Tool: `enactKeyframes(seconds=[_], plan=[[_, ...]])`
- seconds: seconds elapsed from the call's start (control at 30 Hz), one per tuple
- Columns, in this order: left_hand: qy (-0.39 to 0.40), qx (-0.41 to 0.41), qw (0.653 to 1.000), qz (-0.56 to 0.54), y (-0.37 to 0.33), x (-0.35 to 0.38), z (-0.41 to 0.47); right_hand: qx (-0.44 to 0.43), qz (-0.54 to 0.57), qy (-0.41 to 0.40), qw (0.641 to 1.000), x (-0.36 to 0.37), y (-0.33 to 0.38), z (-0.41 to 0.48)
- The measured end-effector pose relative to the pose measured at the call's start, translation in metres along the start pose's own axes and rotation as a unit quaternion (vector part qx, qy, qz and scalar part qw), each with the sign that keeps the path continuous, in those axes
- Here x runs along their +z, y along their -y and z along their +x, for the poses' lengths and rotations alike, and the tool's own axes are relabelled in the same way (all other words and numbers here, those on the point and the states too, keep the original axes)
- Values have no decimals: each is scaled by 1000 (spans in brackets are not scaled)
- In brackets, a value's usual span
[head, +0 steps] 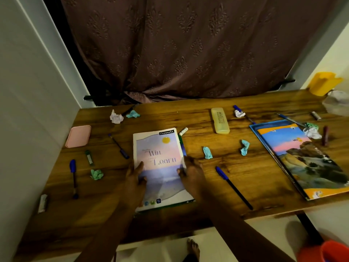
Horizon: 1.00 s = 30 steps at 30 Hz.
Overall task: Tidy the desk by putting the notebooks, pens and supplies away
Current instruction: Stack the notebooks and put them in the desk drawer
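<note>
A: What is shown in the head view?

B: A pale notebook (160, 161) is seen flat on the wooden desk (188, 114), in the middle and close to the front edge. It is gripped at both long sides. The left hand (135, 178) is closed on the left edge with the thumb laid on the cover. The right hand (192, 174) is clamped on the right edge, thumb on top and fingers curled round.

A: Is anything caught beneath it?

B: A green and blue edge (182, 146) is seen sticking out at the upper right. A second book is probably held underneath, though in this dim light that cannot be settled.

A: What could go wrong from here?

B: If the pair is lifted unevenly, the lower book could be let slip and dropped past the front edge. The blue pen (233, 187) lies near the right hand and the dark pen (119, 146) is just beside the notebook's left side. Either could be knocked and rolled off by a careless sweep.

A: And further off?

B: The stacked notebooks (302, 157) lie well apart on the right. A teal paper ball (207, 152) sits in between and could be scattered if the notebook is dragged across rather than raised.
</note>
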<state>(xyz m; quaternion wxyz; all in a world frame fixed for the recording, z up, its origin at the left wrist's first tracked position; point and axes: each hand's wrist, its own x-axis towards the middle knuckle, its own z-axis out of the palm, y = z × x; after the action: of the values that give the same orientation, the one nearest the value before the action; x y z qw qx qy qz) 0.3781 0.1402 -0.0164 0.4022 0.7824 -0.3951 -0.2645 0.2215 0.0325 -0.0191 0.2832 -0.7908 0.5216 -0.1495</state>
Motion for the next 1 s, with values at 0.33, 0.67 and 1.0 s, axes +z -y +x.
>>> enactKeyframes(seconds=[0.33, 0.67, 1.0], plan=[[-28, 156, 983, 97, -35, 55, -30, 47, -143, -118, 981, -71, -108, -46], [36, 273, 956, 99, -76, 108, -44, 67, -122, -118, 983, -74, -123, -65], [135, 374, 914, 80, -173, 240, -31, 161, -43, -248, 954, -196, -210, -81]])
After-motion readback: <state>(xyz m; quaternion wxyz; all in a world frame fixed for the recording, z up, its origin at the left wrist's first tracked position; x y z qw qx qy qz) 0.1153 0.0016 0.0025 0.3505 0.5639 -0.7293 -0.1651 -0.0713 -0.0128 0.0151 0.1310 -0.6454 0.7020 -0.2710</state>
